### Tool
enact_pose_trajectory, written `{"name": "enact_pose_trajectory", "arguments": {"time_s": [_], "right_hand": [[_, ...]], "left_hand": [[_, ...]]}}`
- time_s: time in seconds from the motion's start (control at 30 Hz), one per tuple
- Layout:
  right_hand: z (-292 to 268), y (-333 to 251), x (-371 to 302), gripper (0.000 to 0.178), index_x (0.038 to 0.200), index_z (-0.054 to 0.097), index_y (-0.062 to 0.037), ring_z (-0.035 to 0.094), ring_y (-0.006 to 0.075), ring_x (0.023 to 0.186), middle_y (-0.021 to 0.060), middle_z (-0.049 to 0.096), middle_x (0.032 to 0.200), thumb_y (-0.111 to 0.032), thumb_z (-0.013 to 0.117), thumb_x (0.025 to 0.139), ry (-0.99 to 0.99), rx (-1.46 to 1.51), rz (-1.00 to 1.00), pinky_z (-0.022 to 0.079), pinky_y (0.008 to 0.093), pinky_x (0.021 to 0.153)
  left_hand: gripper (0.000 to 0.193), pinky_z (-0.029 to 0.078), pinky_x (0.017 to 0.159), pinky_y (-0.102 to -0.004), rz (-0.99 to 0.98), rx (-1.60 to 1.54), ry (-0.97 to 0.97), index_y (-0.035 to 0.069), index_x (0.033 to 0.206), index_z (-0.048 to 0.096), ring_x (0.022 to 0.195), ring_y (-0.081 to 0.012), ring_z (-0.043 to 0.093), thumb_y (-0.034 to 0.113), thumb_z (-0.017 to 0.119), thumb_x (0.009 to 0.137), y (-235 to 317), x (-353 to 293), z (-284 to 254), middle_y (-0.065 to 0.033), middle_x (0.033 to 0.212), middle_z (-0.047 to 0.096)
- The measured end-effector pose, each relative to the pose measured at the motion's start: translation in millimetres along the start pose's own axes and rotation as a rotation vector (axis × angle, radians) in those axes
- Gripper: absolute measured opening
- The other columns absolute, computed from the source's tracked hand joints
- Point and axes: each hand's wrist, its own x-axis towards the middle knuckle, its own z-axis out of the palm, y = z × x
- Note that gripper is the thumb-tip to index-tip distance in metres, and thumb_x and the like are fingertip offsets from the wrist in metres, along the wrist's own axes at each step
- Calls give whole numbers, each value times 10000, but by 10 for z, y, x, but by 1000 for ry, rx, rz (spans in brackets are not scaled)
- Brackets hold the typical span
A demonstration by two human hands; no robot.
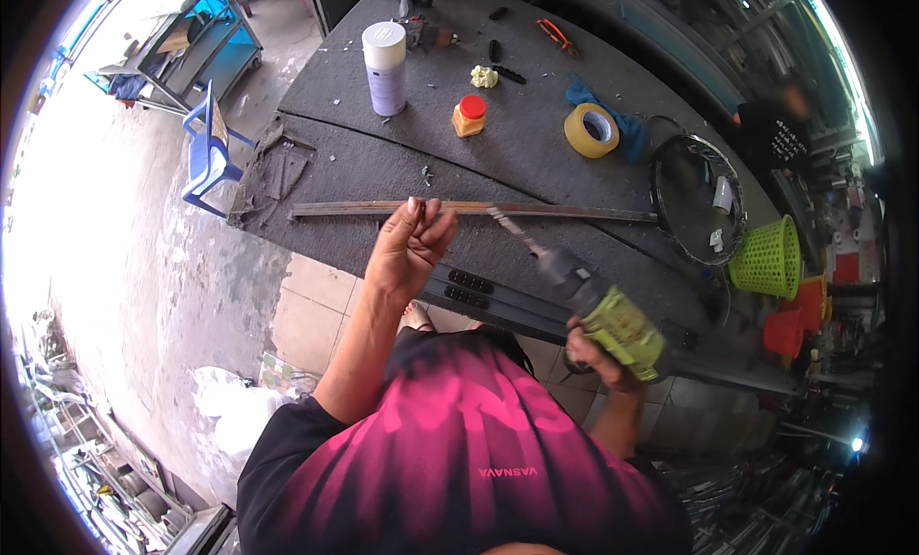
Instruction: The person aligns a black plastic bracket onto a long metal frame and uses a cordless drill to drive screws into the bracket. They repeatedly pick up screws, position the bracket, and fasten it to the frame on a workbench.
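Grey-black counter (pixel 349 177), seamed, small scraps scattered. Strip (pixel 565 210): long, narrow, brown with darker ends; lies along the near part of the counter, its right end beside a black ring (pixel 658 196). Drill (pixel 617 327): lime-green body, dark nose, long pale bit; slightly blurred, tilted across the counter's near edge. Right hand (pixel 595 359): wrapped around drill. Left hand (pixel 407 254): fingertips pinched at strip; contents, if any, cannot be told.

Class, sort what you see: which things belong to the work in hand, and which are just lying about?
Work in hand, seemingly:
- green drill, held in the right hand
- long narrow strip, beneath the left hand

Lying about, seemingly:
- white-capped can
- red-lidded jar
- yellow tape roll
- orange-handled pliers
- blue cloth
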Motion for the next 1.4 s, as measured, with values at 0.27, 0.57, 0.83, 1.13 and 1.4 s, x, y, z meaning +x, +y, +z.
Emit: {"name": "enact_pose_trajectory", "arguments": {"time_s": [0.27,0.57,0.83,1.13,1.4], "right_hand": [[348,-322,698,194,1105,748,-6,793,162,812,38,790,916,-81,834,949,-47,-286,-809,611,301,722],[457,-431,643,209,1100,770,0,845,221,860,94,822,955,-78,855,926,-223,111,-326,628,326,734],[713,-421,541,281,1020,721,-7,810,291,722,108,766,812,-139,921,872,-224,268,-166,601,363,665],[616,170,-385,326,1379,706,-78,780,204,1069,15,795,1199,-200,772,1084,-201,386,157,615,404,1011],[177,-73,-641,256,1292,717,-7,713,114,822,15,730,941,-116,781,1070,48,751,617,591,307,754]], "left_hand": [[296,617,1108,-472,-13,-323,34,221,1262,802,1213,-239,811,474,742,1119,-130,-443,203,0,1196,858],[336,618,932,-382,55,-152,89,221,1284,785,928,-149,768,514,717,1134,-92,-643,5,34,1033,833],[292,639,966,-472,96,-99,222,190,1274,752,1015,-240,777,412,814,1094,-139,-719,50,11,1239,801],[338,623,1098,-453,411,872,-128,-19,1343,763,1270,-289,775,227,795,1114,-170,-385,173,-174,1328,818],[247,537,1049,-477,556,1895,-595,124,1075,874,1216,-301,707,169,924,837,-306,-46,-67,-49,1192,808]]}}
